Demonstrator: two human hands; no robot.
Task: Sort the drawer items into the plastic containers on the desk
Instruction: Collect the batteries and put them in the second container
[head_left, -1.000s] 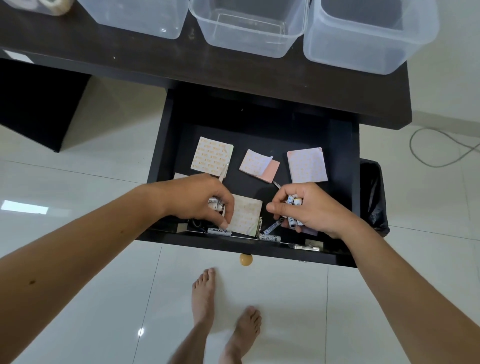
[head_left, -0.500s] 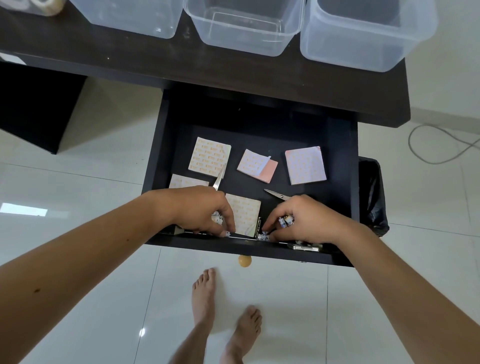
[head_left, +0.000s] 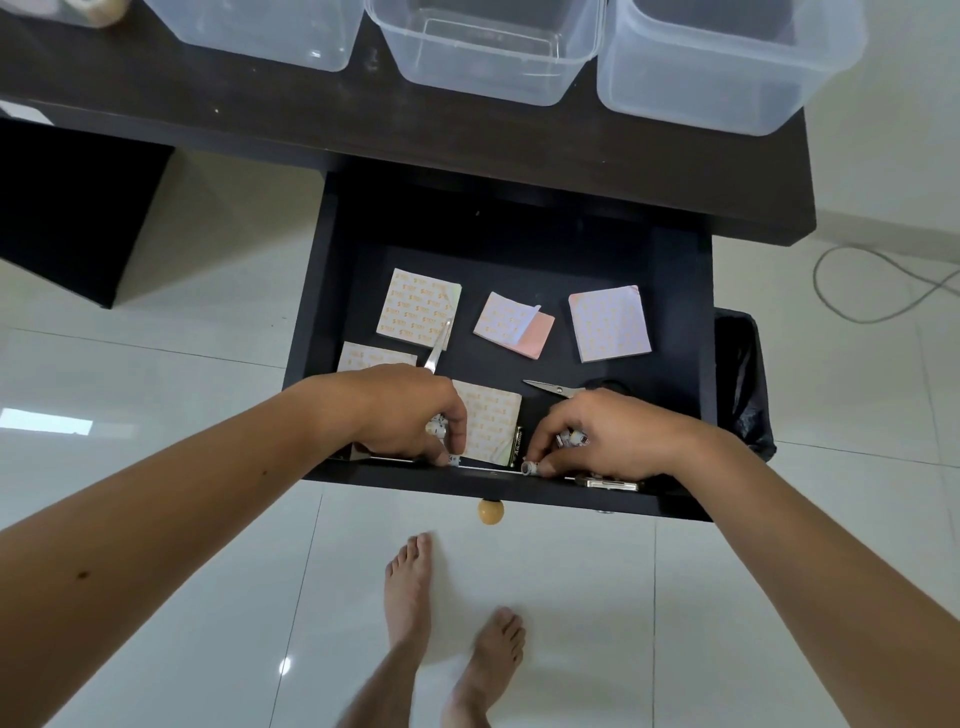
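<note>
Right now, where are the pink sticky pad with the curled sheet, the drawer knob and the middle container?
pink sticky pad (head_left: 535, 340), head view, exposed pink sheet.
drawer knob (head_left: 490, 511), head view, knob's centre.
middle container (head_left: 485, 83), head view, front wall.

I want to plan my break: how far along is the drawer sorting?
Barely begun. The containers on the desk look empty as far as they show. In hand: the left hand and right hand each grip small batteries at the drawer front. Left: note pads, scissors and other bits.

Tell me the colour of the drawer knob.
Light tan, wood-toned knob, seen from the head view.
</note>
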